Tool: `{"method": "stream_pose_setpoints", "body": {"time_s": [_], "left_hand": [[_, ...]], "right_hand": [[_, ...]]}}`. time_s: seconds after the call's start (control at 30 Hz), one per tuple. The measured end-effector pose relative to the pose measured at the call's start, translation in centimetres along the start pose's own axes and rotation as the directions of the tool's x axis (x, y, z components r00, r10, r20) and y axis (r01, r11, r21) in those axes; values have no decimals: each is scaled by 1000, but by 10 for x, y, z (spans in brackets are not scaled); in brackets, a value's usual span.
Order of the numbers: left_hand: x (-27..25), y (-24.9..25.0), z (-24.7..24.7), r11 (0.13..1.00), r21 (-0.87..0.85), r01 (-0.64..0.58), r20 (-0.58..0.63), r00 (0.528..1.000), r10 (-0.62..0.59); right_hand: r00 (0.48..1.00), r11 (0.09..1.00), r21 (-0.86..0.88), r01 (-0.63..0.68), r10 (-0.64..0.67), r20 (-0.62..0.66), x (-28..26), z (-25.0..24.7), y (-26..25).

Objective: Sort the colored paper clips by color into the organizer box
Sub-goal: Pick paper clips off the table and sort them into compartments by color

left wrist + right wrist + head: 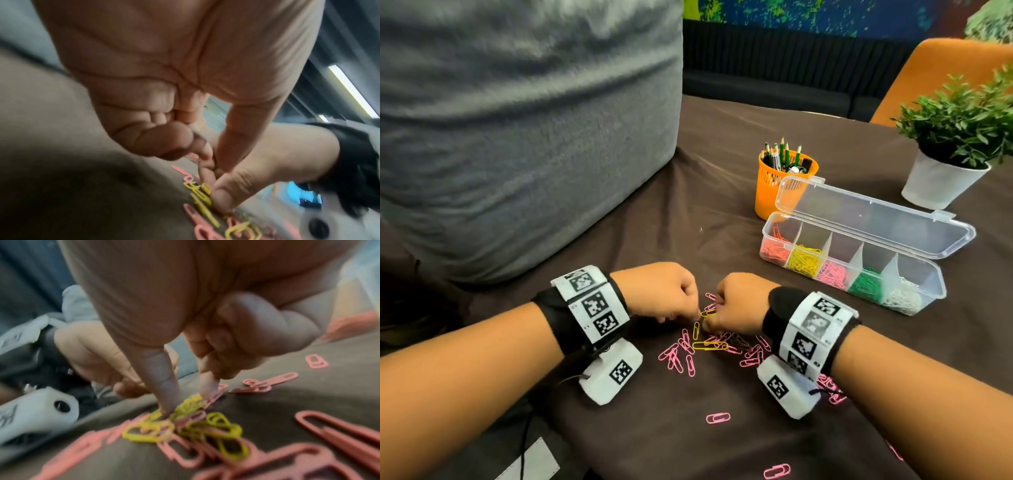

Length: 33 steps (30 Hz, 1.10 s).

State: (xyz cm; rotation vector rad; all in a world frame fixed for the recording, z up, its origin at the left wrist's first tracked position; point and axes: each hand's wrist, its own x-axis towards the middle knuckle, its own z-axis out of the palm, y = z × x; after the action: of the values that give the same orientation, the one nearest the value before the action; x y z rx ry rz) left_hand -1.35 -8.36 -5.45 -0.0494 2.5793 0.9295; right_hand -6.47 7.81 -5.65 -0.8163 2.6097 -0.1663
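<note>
Loose pink clips (681, 356) and a few yellow clips (710, 346) lie heaped on the dark cloth. My two hands meet over the far end of this heap. The left hand (697, 311) has its fingers curled, and its thumb and forefinger (211, 167) pinch the end of a yellow clip. The right hand (707, 323) pinches down with thumb and forefinger (187, 402) on a small bunch of yellow clips (148, 433). The clear organizer box (928, 274) stands open to the right, holding salmon, yellow (804, 262), pink, green and white clips in separate compartments.
An orange pencil cup (780, 185) stands behind the box and its raised lid (873, 222). A potted plant (945, 178) is at the far right, and a grey cushion (517, 137) at the left. Stray pink clips (718, 418) lie near the front edge.
</note>
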Motion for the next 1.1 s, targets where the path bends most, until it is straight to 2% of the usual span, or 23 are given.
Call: {"method": "stream_pose_setpoints", "body": {"time_s": [0.07, 0.13, 0.27, 0.33, 0.37, 0.4, 0.43, 0.47, 0.5, 0.53, 0.57, 0.6, 0.63, 0.7, 0.77, 0.8, 0.83, 0.9, 0.93, 1.03, 1.07, 1.1], "left_hand": [[-1, 5, 4, 949, 303, -83, -3, 996, 88], [-3, 10, 6, 890, 443, -108, -8, 992, 125], [1, 10, 7, 856, 503, -122, -20, 988, 153], [5, 7, 5, 873, 469, -133, 3, 989, 148], [7, 4, 3, 891, 432, -139, 24, 990, 142], [9, 3, 2, 917, 373, -139, 41, 990, 133], [12, 2, 0, 953, 278, -122, 53, 992, 112], [14, 3, -1, 990, 115, -85, 59, 995, 79], [17, 7, -2, 991, -129, -24, 73, 997, 34], [20, 12, -3, 914, -402, 52, 100, 995, -12], [26, 20, -5, 776, -619, 119, 137, 990, -42], [32, 29, -7, 634, -756, 162, 169, 984, -51], [40, 39, -9, 533, -825, 188, 189, 981, -52], [60, 63, -13, 421, -889, 179, 178, 983, -41], [83, 90, -14, 313, -941, 126, 114, 992, -56], [93, 104, -13, 257, -962, 94, 82, 995, -57], [103, 117, -10, 220, -973, 63, 53, 997, -54], [119, 137, -5, 205, -978, 26, 16, 999, -51], [126, 145, -2, 219, -975, 24, 15, 999, -42], [136, 161, 2, 306, -952, 20, 32, 999, 32], [140, 163, 3, 341, -940, 17, 39, 997, 59], [142, 163, 4, 387, -922, 11, 43, 996, 73]], "right_hand": [[1000, 998, -66, -4, 2, -18, 1, 5, -3], [1000, 998, -53, -26, 26, -8, 1, 4, -3], [998, 986, 154, -59, 61, -4, -3, -3, 14], [998, 914, 404, -43, 56, -20, -10, -7, 28], [998, 788, 613, -53, 62, 6, -13, -9, 35], [997, 562, 824, -75, 64, 48, -16, -13, 44], [995, 312, 946, -91, 71, 72, -18, -18, 54], [993, 142, 987, -77, 96, 64, -18, -25, 65], [989, 61, 997, -36, 146, 27, -19, -34, 76], [978, 30, 999, 18, 207, -24, -17, -43, 87], [958, 47, 995, 84, 272, -94, -14, -53, 98], [929, 97, 985, 140, 332, -165, -10, -62, 108], [896, 182, 968, 175, 378, -233, -4, -70, 117], [834, 460, 874, 158, 412, -367, 9, -82, 131], [813, 733, 679, 47, 367, -453, 21, -88, 138], [828, 810, 587, -20, 342, -444, 26, -88, 141], [856, 848, 526, -70, 322, -405, 30, -87, 144], [886, 846, 524, -92, 310, -346, 34, -84, 150], [880, 803, 591, -69, 328, -343, 34, -84, 153], [863, 572, 819, 47, 389, -322, 30, -85, 161], [859, 542, 837, 68, 395, -326, 28, -86, 163], [846, 567, 820, 78, 398, -355, 25, -86, 165]]}}
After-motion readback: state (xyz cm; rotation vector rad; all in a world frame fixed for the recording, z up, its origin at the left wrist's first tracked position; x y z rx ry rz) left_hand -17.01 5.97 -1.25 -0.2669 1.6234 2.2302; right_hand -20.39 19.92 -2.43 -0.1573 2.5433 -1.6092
